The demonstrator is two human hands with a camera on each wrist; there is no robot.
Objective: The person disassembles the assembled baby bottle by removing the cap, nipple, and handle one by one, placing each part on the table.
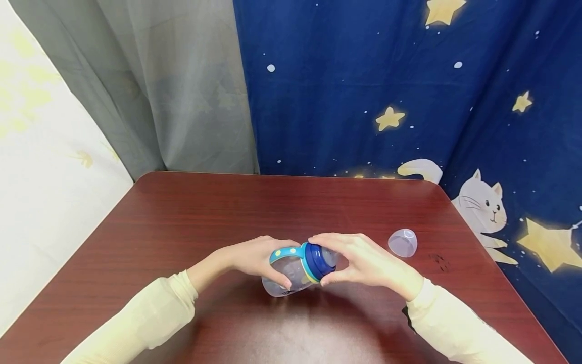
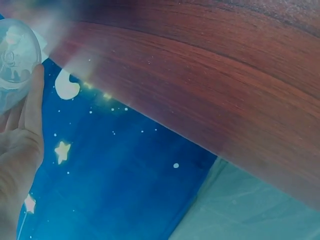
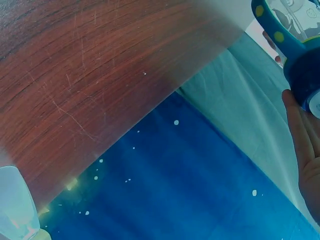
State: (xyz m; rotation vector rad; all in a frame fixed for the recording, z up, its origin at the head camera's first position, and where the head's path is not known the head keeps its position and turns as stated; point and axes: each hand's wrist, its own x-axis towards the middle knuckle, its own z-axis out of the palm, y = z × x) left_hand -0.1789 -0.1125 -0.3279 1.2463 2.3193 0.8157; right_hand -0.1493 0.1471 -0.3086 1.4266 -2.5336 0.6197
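Observation:
A clear baby bottle [image 1: 293, 270] lies tilted between both hands over the table, its base toward the left. It has a dark blue collar ring [image 1: 316, 261] and a light blue handle [image 1: 285, 252] with yellow dots. My left hand [image 1: 254, 257] grips the body, thumb on the near side. In the left wrist view, the round bottle base [image 2: 15, 55] shows beside the fingers. My right hand [image 1: 366, 260] holds the collar between thumb and fingers, around the translucent top. The right wrist view shows the collar [image 3: 302, 75] against the right hand [image 3: 305, 145].
A translucent dome cap [image 1: 402, 242] rests on the reddish-brown table [image 1: 218, 202], right of the right hand. Small dark marks [image 1: 439, 262] lie on the wood near it. Grey curtain [image 1: 195, 91] and blue starry curtain [image 1: 336, 101] hang behind the table's far edge.

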